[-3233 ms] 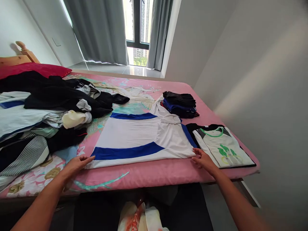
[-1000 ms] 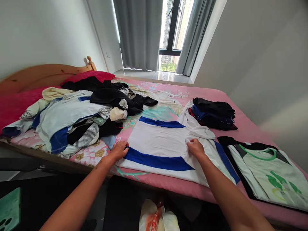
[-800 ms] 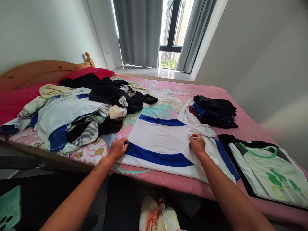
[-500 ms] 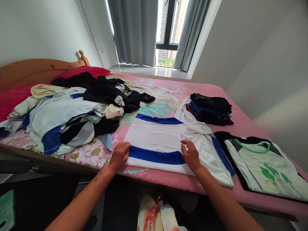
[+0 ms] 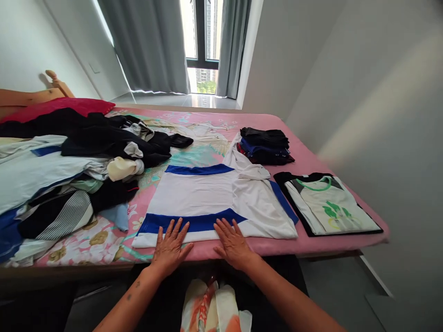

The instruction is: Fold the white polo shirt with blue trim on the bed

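White-and-blue garment [image 5: 211, 196] lies flat on the pink sheet [image 5: 258, 120], directly ahead of my fingers [image 5: 176, 228], long axis left to right. My left hand [image 5: 169, 249] and right hand [image 5: 233, 244] — fingers spread, gripping nothing — rest along its near blue band [image 5: 201, 223], the left nearer the straight end, the right nearer the rumpled end.

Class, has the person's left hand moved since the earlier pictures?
Yes. Judged against the light-blue cloth, the left hand has moved right, from the left edge of the white-and-blue garment to partway along its front band.
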### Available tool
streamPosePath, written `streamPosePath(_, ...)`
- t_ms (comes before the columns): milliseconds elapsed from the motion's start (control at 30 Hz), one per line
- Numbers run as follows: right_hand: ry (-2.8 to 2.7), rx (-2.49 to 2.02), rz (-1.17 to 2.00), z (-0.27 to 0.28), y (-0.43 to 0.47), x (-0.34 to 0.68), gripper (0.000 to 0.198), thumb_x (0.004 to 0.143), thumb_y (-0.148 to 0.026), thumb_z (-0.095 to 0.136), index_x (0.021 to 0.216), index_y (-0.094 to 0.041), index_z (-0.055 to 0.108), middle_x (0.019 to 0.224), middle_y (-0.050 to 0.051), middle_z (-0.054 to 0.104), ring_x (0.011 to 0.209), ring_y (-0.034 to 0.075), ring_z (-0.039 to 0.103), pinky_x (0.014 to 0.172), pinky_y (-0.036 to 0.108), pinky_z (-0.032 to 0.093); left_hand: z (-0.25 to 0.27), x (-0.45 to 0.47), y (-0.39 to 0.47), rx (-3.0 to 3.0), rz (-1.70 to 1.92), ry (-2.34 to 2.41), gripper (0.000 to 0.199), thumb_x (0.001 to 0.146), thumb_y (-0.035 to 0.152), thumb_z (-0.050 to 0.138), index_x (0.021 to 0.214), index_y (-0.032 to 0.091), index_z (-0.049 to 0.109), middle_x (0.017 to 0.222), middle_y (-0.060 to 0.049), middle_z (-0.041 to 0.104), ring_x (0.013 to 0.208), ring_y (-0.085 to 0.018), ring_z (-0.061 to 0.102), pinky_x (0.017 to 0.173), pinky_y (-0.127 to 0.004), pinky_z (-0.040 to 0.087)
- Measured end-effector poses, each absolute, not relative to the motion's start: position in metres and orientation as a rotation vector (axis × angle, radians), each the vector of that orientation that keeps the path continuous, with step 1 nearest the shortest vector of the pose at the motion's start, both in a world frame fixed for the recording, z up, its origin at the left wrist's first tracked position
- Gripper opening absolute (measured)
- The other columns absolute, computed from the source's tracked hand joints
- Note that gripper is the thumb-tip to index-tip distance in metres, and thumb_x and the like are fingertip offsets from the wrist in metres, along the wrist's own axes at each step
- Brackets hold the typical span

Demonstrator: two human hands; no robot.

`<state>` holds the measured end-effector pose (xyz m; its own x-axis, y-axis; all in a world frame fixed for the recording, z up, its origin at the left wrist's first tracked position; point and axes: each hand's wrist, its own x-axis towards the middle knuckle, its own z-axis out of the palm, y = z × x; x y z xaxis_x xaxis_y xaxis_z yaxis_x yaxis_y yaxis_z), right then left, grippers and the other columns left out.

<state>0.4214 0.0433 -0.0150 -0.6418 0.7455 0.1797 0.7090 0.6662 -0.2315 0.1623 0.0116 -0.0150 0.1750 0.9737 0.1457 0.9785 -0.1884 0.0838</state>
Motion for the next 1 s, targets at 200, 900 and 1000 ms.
streamPosePath(200,-2.09,-1.651,-0.077,-0.016,0.047,0.565,0.045,0.091,-0.04,0.036,0.128,-0.018,0.048,0.134,0.011,0.049,0.128,0.027,0.037,0.108,0.053,0.016,-0.015,0.159,0.014,-2.396,-0.305,-1.995,0.064,0.082,0.051,0.05,0.14,0.028,0.035,0.148,-0.009,0.031,0.137,-0.033,0.023,0.107,-0.063,0.01)
streamPosePath(900,-1.338,-2.018,1.286,0.003,0.053,0.655,0.032,0.08,-0.05,0.049,0.072,-0.019,0.05,0.048,-0.002,0.057,0.036,0.011,0.051,0.036,0.02,0.034,-0.005,0.367,0.067,-2.946,-0.803,-1.268,0.033,0.088,0.015,0.04,0.115,0.022,0.058,0.124,-0.009,0.058,0.126,-0.022,0.043,0.108,-0.048,0.031)
streamPosePath(1000,-1.309,-2.082,1.164,0.0,0.046,0.663,0.028,0.08,-0.047,0.049,0.075,-0.02,0.052,0.053,-0.002,0.059,0.043,0.014,0.054,0.044,0.024,0.04,-0.007,0.364,0.064,-2.944,-0.749,-1.255,0.035,0.088,0.014,0.04,0.117,0.022,0.057,0.129,-0.009,0.055,0.13,-0.022,0.039,0.11,-0.048,0.029)
